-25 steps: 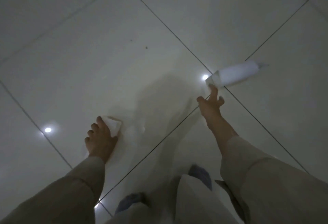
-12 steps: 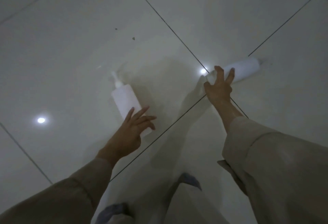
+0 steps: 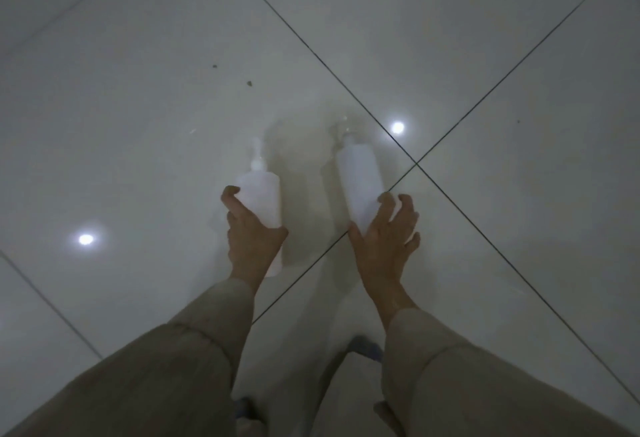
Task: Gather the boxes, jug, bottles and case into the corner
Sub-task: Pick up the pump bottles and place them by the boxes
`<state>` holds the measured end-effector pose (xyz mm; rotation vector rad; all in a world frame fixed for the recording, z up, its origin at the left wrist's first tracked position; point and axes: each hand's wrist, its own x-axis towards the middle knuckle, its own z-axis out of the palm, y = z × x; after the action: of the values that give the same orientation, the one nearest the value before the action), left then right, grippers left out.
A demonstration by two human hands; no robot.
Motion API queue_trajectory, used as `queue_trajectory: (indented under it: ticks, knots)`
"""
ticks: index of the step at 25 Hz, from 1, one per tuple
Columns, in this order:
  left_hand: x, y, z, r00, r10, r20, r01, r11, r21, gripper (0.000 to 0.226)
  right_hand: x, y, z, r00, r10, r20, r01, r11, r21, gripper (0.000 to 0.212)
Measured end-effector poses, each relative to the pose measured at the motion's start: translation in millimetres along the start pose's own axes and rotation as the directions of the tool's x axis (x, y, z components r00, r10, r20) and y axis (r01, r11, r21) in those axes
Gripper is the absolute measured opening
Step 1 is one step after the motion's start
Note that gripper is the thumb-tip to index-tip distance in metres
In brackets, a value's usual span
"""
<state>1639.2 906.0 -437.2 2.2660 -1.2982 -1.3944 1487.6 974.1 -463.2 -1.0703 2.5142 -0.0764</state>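
Left hand (image 3: 254, 235): fingers curled round the left bottle (image 3: 261, 201), nozzle at 12 o'clock; half a second ago it only reached.
Right hand (image 3: 388, 235): fingers clawed on the right bottle (image 3: 360, 182); earlier lying pointing at 2 o'clock, now parallel.
Floor (image 3: 138, 107): pale tiles.

The floor (image 3: 138, 145) was laid in large glossy pale tiles, with thin dark grout lines (image 3: 491, 97) crossing diagonally. The light was dim. Two bright ceiling-lamp reflections (image 3: 397, 127) shone on the glaze, and small dark specks (image 3: 248, 83) lay on one tile.
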Motion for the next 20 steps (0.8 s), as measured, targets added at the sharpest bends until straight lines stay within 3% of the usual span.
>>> queue_trajectory:
  ticks: [2,3,6,9,11,14,20]
  knots:
    - [0,6,-5,1.0,-0.02,0.011,0.02,1.0,-0.014,0.089,15,-14,-10,0.976,0.162,0.144,-0.187,0.965,0.181,0.084]
    - [-3,11,-8,0.999,-0.019,0.033,0.02,0.999,-0.029,0.089,21,-20,-16,0.958,0.174,0.228,-0.237,0.929,0.284,0.084]
    - [-35,35,-27,0.997,-0.002,0.072,0.009,0.995,-0.097,0.082,8,-39,-59,0.922,0.11,0.371,-0.324,0.743,0.586,0.066]
    - [-83,75,-59,0.996,0.079,0.051,-0.067,0.977,-0.203,0.073,-34,-54,-129,0.895,0.078,0.439,-0.413,0.516,0.75,0.052]
    - [-123,112,-93,0.986,0.159,0.054,-0.14,0.956,-0.258,0.071,-68,-58,-190,0.908,0.038,0.418,-0.395,0.413,0.821,0.047]
    - [-193,174,-154,0.943,0.318,0.095,-0.27,0.902,-0.336,0.068,-120,-64,-288,0.953,0.004,0.303,-0.286,0.335,0.898,0.056]
    - [-369,284,-279,0.783,0.594,0.184,-0.472,0.761,-0.445,0.071,-257,-71,-485,0.993,0.049,0.111,-0.119,0.224,0.967,0.062]
